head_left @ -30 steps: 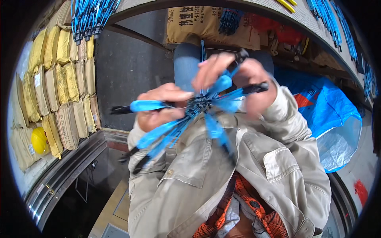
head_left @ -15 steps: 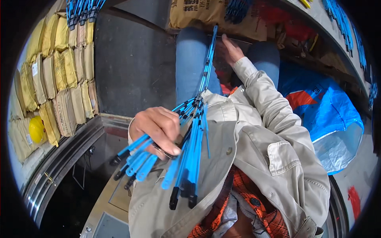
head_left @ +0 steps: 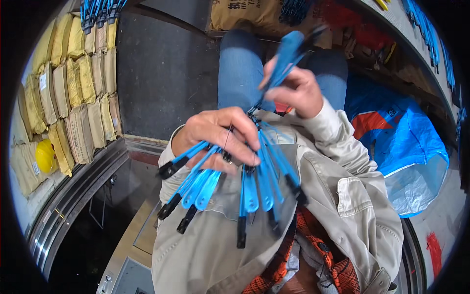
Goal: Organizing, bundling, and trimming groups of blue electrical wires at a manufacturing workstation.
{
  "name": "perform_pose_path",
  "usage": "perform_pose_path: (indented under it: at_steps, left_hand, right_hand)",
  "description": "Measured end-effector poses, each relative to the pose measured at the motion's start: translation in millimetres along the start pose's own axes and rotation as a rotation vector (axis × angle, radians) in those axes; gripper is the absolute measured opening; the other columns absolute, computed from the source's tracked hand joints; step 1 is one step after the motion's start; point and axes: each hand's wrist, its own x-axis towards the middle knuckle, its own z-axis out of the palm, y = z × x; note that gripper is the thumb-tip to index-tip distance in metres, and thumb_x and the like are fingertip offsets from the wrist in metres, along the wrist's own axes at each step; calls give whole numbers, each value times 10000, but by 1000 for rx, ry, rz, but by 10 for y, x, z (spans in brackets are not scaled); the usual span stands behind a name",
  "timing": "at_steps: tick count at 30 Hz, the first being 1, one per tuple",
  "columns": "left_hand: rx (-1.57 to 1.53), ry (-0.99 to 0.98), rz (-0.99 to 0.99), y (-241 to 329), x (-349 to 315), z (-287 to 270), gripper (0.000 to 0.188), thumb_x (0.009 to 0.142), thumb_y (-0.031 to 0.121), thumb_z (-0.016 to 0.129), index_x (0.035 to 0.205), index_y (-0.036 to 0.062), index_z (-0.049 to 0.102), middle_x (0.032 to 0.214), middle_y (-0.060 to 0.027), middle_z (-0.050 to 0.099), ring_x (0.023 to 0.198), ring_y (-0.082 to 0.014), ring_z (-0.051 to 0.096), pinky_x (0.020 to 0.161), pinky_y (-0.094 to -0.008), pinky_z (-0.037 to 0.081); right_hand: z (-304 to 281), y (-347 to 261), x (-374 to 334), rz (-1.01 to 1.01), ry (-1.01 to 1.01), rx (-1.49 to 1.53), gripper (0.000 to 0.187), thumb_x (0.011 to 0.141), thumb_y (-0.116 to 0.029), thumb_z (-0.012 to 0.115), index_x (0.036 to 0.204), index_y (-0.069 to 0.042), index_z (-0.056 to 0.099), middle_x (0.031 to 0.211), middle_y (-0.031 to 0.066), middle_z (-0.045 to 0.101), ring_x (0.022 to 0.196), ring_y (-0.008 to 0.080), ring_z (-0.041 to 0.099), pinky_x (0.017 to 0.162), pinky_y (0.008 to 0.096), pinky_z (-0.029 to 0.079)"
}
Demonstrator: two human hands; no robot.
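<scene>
A fanned bundle of slim blue strips with black ends [head_left: 250,192] hangs over the front of my beige jacket. My left hand [head_left: 218,134] is closed around its middle, with strips sticking out on both sides of the fingers. A small dark piece [head_left: 226,156] shows between those fingers; I cannot make out what it is. Farther off, above my lap, my right hand [head_left: 299,90] pinches the bundle's upper part, where blue strips [head_left: 289,51] point up and away, smeared by motion. Dark ties or joints gather the strips between both hands.
Wrapped yellow and tan packages [head_left: 78,93] stand stacked at the left, with a yellow round object [head_left: 45,156] against them. A blue plastic sack [head_left: 411,157] lies open on the right. More blue strips hang at the top left [head_left: 100,14] and along the right-hand shelf [head_left: 423,32].
My right hand, stretched out flat beside the strips before, has come back and grips their upper part, which now tilts right. My left hand has shifted right and up, and the lower strips have spread wider.
</scene>
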Motion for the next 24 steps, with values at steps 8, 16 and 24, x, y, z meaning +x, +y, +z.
perform_pose_path:
  at_steps: [8,16,24]
  left_hand:
    - [58,217,65,3,-76,13,224,716,177,725,864,14,686,890,-113,581,762,-188,550,709,-302,453]
    - [120,330,151,-34,-25,95,231,718,173,719,877,11,675,882,-117,584,818,-203,564,733,-307,459]
    - [347,380,80,25,16,135,240,701,157,722,883,9,675,921,-118,586,811,-196,552,734,-294,452]
  right_hand:
    - [276,-128,18,96,-209,90,159,749,-26,652,894,-12,587,858,93,587,742,169,534,704,263,428]
    - [204,-114,-51,158,-246,107,155,771,-78,646,884,-11,565,864,98,574,770,191,528,706,282,419]
    - [382,-456,42,-11,264,341,293,701,-79,691,965,-30,574,844,58,569,715,162,526,656,237,429]
